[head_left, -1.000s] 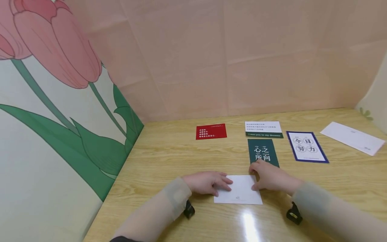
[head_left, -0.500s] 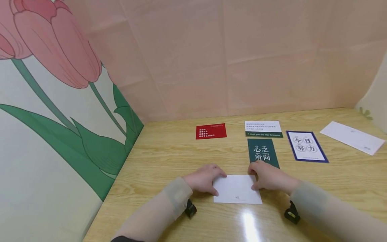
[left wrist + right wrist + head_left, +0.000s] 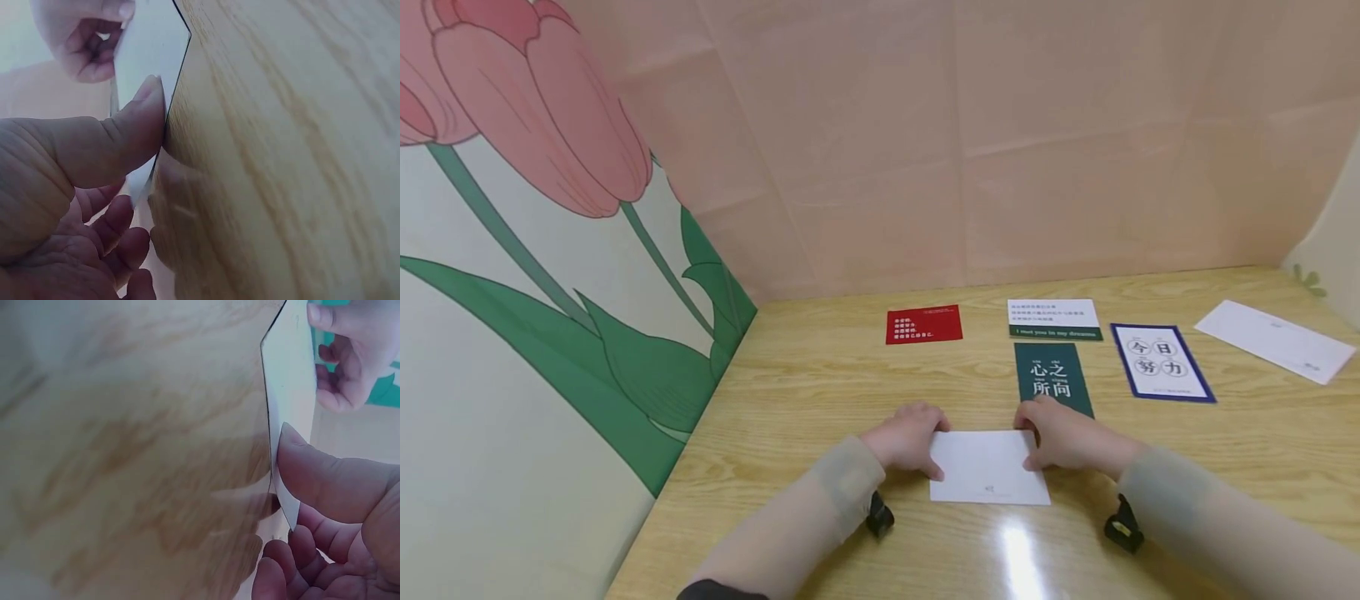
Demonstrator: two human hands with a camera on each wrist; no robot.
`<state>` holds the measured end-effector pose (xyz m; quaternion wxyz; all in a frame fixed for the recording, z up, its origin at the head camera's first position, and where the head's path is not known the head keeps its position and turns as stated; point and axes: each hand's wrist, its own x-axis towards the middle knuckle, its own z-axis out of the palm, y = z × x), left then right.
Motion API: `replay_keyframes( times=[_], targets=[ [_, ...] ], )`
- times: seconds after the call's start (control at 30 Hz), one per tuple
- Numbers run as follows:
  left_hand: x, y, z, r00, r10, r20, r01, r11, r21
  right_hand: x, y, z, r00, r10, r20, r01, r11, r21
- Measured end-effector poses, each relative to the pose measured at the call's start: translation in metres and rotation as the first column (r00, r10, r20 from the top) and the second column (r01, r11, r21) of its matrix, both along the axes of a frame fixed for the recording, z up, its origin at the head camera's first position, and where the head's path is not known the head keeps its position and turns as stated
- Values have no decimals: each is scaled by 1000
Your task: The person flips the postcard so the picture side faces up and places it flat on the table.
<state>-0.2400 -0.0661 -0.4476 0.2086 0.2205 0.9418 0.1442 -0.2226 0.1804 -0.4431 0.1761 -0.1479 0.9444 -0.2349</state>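
Observation:
A white card [image 3: 988, 467], with a small print mark near its front edge, lies on the wooden table before me. My left hand [image 3: 912, 437] grips its left side, the thumb on the near part and the fingers at the far corner. On the opposite side my right hand [image 3: 1071, 435] holds the card in the same way. In the left wrist view the thumb presses the edge of the white card [image 3: 150, 50], fingers curled beneath. The right wrist view has a thumb on the white card [image 3: 290, 387] too. A dark green card [image 3: 1051, 367] lies just beyond my right hand, which covers its lower edge.
Farther back on the table [image 3: 820, 358] lie a red card [image 3: 924, 325], a white card with a green strip [image 3: 1054, 320] and a blue-bordered card [image 3: 1162, 363]. A long white envelope-like sheet [image 3: 1273, 342] sits at the far right. A pink-covered wall [image 3: 880, 167] stands behind.
My left hand has drawn back from the card's top to its left edge and now grips it there. The right hand and card have barely moved.

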Motion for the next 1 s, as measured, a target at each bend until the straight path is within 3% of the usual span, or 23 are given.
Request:
replay_keyframes(
  times=[0.2,0.33,0.53,0.63,0.7,0.77,0.9,1.0],
  targets=[
    [0,-1,0,999,35,9,-35,999,14,1,-1,1,1000,-1,-3,2,1000,8],
    [2,-3,-1,996,77,54,-80,995,59,2,-1,1,1000,-14,16,14,1000,-27],
    [6,-10,-3,982,142,120,-159,976,146,5,-1,-2,995,-63,72,68,995,-70],
    [7,-15,-4,973,170,156,-202,955,219,5,1,-2,993,-86,81,95,988,-119],
    [7,-18,-4,959,196,206,-251,924,289,5,3,-1,988,-116,100,131,977,-170],
    [6,-21,-3,935,218,280,-315,876,367,5,6,0,981,-141,131,169,957,-235],
    [5,-26,-1,879,230,418,-430,763,484,3,10,2,956,-166,241,250,892,-376],
    [4,-27,-1,859,223,460,-469,701,537,1,12,2,934,-168,316,305,837,-454]
  ],
)
